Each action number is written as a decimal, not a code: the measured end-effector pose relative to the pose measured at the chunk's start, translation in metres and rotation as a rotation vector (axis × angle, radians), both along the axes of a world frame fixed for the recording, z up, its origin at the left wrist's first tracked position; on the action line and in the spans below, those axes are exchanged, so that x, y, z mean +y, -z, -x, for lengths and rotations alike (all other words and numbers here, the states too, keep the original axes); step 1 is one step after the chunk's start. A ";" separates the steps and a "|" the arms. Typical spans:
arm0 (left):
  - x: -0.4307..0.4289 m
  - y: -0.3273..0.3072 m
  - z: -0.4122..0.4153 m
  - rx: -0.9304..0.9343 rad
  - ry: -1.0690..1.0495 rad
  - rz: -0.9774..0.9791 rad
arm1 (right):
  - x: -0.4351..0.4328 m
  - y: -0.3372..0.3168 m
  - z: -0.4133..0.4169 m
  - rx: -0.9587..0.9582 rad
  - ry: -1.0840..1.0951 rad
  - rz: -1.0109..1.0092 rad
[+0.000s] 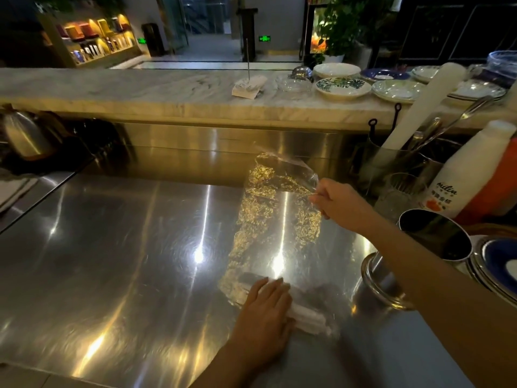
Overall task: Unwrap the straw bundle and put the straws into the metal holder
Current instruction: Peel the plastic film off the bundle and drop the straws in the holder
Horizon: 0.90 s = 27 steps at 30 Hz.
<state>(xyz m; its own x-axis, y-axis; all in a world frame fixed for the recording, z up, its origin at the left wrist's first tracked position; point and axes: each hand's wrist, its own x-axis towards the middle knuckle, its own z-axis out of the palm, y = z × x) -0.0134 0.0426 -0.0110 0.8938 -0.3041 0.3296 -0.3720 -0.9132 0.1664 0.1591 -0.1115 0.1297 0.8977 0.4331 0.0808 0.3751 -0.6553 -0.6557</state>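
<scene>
Clear crinkled wrap [275,219] stretched up off white straw bundle [307,317], left of metal holder [373,280]. Left hand [265,312] pressed flat on bundle; right hand [341,203] pinches wrap. Bottle [470,175] behind holder reads "milin".

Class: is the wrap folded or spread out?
Spread out: the right hand pinches the wrap at its far corner; the left hand presses the straws.

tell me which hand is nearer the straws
Left. The left hand rests on the straws; the right hand is farther back, pinching the wrap by its far edge.
</scene>
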 end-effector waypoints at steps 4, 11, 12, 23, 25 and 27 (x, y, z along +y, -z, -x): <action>0.001 0.000 -0.004 -0.004 0.020 -0.003 | -0.004 -0.009 -0.006 -0.094 0.044 0.023; 0.005 0.011 0.002 0.092 0.046 0.045 | -0.009 -0.016 -0.015 -0.284 0.122 0.174; 0.005 0.011 0.001 0.089 0.057 0.029 | -0.009 -0.016 -0.015 -0.284 0.120 0.173; 0.004 0.004 0.000 0.078 0.056 -0.022 | -0.015 -0.017 -0.018 -0.298 0.118 0.165; 0.005 -0.008 -0.005 0.059 0.048 0.038 | -0.016 -0.019 -0.017 -0.309 0.079 0.141; 0.006 -0.030 -0.016 -0.012 0.016 0.125 | -0.015 -0.024 -0.016 -0.321 0.028 0.126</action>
<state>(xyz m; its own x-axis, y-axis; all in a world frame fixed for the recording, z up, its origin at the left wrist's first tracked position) 0.0028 0.0482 0.0194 0.8849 -0.2740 0.3766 -0.3889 -0.8796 0.2739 0.1749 -0.1266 0.1532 0.8469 0.4328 0.3088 0.5297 -0.7366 -0.4205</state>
